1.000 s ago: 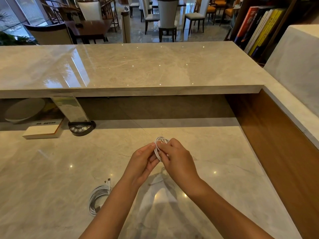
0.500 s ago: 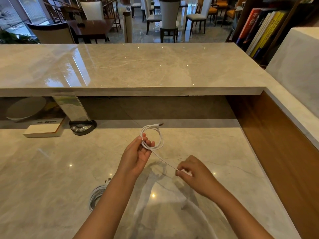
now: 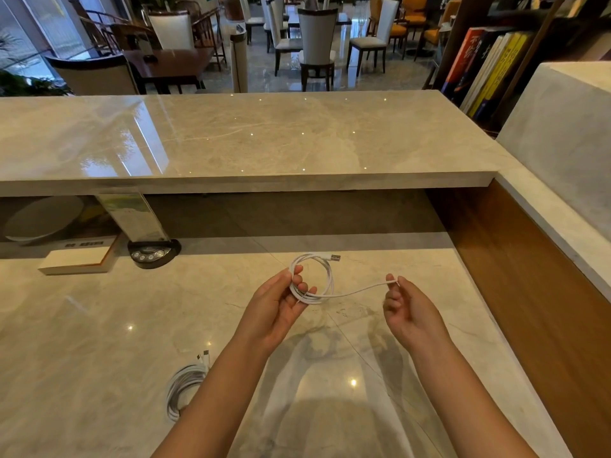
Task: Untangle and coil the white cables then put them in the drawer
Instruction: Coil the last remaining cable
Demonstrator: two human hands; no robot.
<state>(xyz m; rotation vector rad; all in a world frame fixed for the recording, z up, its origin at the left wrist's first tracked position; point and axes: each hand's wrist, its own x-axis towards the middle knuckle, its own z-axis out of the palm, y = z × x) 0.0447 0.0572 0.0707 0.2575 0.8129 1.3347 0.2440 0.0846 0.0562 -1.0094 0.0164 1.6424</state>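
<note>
Left hand (image 3: 276, 300) grips a coiled cable (image 3: 327, 276); right hand (image 3: 408, 307) pinches its loose end; second coil (image 3: 180, 388) lies on the table (image 3: 82, 342)

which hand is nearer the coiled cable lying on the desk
Left. The left hand is up over the desk, its forearm passing right beside the coiled cable. The right hand is farther off to the right, pinching the end of the other cable.

One white cable (image 3: 312, 280) hangs half-coiled above the counter; another coiled cable (image 3: 183, 390) lies flat.
</note>
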